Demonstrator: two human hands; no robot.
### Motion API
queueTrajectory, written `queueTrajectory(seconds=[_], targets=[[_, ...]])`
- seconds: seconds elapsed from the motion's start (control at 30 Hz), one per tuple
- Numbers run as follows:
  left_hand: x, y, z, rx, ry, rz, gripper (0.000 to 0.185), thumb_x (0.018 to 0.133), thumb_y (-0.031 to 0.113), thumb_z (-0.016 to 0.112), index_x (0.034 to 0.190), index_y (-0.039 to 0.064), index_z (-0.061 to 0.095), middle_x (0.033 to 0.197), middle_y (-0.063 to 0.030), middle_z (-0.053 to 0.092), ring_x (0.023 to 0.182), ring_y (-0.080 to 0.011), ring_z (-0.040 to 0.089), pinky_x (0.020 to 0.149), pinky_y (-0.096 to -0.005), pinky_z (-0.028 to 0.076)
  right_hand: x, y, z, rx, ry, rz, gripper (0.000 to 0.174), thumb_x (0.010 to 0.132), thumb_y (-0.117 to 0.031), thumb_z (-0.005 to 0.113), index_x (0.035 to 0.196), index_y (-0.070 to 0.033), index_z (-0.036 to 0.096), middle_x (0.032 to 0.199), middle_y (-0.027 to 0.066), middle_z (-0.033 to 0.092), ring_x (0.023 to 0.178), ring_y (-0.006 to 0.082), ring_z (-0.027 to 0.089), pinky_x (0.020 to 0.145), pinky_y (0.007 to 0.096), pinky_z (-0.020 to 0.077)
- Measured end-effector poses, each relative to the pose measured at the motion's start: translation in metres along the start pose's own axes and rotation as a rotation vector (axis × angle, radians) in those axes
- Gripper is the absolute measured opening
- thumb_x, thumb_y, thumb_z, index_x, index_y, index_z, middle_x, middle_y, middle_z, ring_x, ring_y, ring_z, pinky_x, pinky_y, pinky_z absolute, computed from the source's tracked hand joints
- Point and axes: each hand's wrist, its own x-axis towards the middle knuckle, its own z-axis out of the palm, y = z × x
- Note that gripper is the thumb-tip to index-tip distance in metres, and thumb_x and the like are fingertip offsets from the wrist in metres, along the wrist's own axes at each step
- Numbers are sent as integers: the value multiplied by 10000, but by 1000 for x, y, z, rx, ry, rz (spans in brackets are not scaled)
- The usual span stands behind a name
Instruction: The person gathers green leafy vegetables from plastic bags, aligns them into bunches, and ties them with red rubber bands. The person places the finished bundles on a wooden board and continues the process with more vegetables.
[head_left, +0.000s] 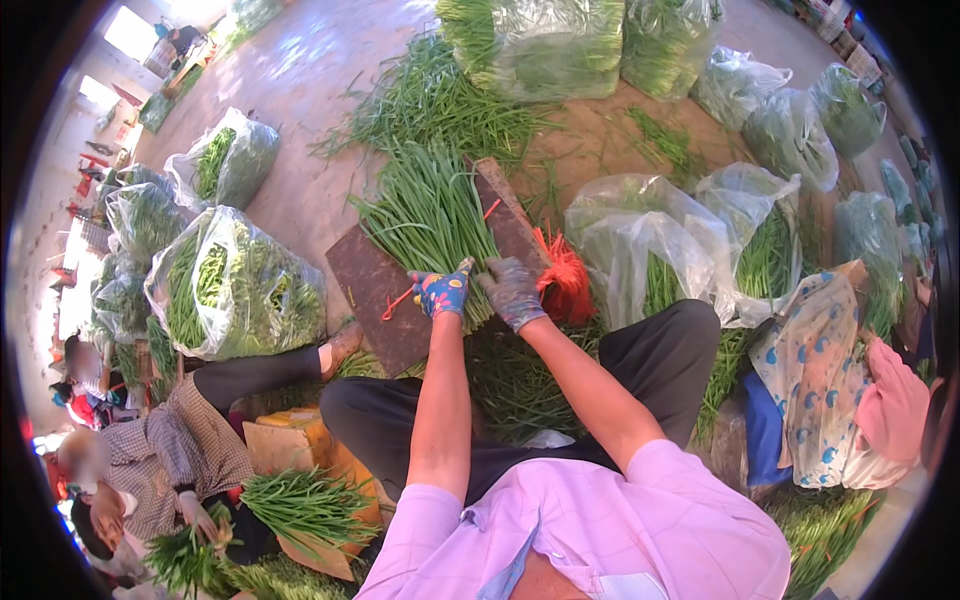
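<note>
A thick bundle of long green chives (435, 206) lies on a dark brown board (375, 281), its leaves fanned away from me and its cut ends towards me. My left hand (442, 291), in a blue flowered glove, grips the lower stems from the left. Against the right side of the same stems, my right hand (512, 291) curls in a greyish patterned glove. A red tie strand (397, 301) sticks out left of my left hand. An upright board (510, 214) flanks the bundle, and a tuft of red twine (562, 277) hangs beside my right hand.
Loose chives (442, 97) are heaped beyond the board. Clear plastic bags of chives stand left (236, 292), right (652, 240) and at the far side (555, 60). A co-worker (172, 442) sits at left, holding greens, near a cardboard box (277, 448). Patterned cloth (810, 375) lies right.
</note>
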Motion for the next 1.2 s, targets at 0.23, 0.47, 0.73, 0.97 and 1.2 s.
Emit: queueTrajectory(seconds=[0.23, 0.47, 0.73, 0.97, 1.2], targets=[[-16, 16, -11, -17, -28, 15, 1502, 620, 772, 839, 1605, -94, 108, 1573, -359, 337, 1441, -483, 392, 1167, -490, 398, 16, 18, 12, -79, -106, 93, 366, 959, -277, 628, 1229, -30, 615, 1142, 253, 668, 1075, 462, 629, 936, 549, 500], [-3, 29, -21, 64, -68, 26, 1493, 610, 681, 897, 1610, -83, 94, 1579, -335, 350, 1446, -478, 393, 1169, -511, 396, 12, 22, 37, 183, -103, -143, 359, 975, -263, 575, 1245, -37, 647, 1131, 235, 708, 1119, 438, 648, 968, 531, 510], [-9, 5, -12, 4, 33, 38, 1353, 677, 555, 899, 1610, -57, 134, 1573, -355, 336, 1447, -498, 382, 1171, -535, 386, 93, 59, 25, 926, -159, 610, 482, 968, -339, 671, 1315, -7, 637, 1081, 153, 765, 973, 325, 727, 890, 426, 570], [-11, 7, -19, 24, 41, 4, 1371, 659, 577, 895, 1612, -45, 131, 1545, -325, 381, 1422, -487, 410, 1179, -522, 374, 121, 53, 35, 1244, -176, 627, 83, 1002, -142, 645, 1050, -74, 638, 793, 57, 622, 553, 152, 571, 470, 283, 476], [-7, -11, -10, -97, 62, 79, 1338, 665, 541, 905, 1617, -26, 156, 1586, -306, 360, 1443, -477, 394, 1184, -508, 372, 55, 81, 34, 1378, 42, 784, 66, 996, -100, 645, 1027, -128, 594, 736, 37, 572, 531, 159, 554, 446, 296, 464]])
